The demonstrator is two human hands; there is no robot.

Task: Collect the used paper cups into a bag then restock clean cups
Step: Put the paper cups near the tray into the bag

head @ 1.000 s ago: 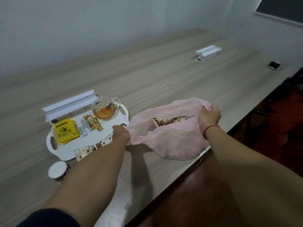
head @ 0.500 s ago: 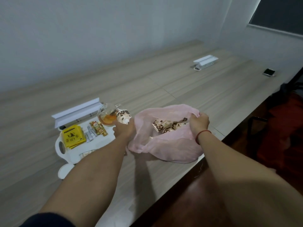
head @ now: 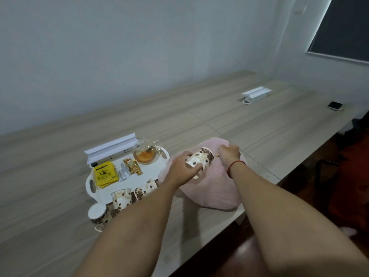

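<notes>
Since half a second ago, a paper cup (head: 200, 159) has been brought over the pink bag (head: 211, 196), gripped sideways by the left hand (head: 182, 169). The bag's mouth is held open by the right hand (head: 229, 154), fingers pinched on its rim. At least three cups (head: 121, 196) are left on the tray (head: 153, 168) and surface (head: 259, 126); restocking seems not begun.

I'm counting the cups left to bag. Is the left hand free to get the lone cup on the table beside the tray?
Not right now, probably: the left hand grips a cup over the pink bag. Once that drops, the lone cup stands unblocked beside that forearm.
</notes>
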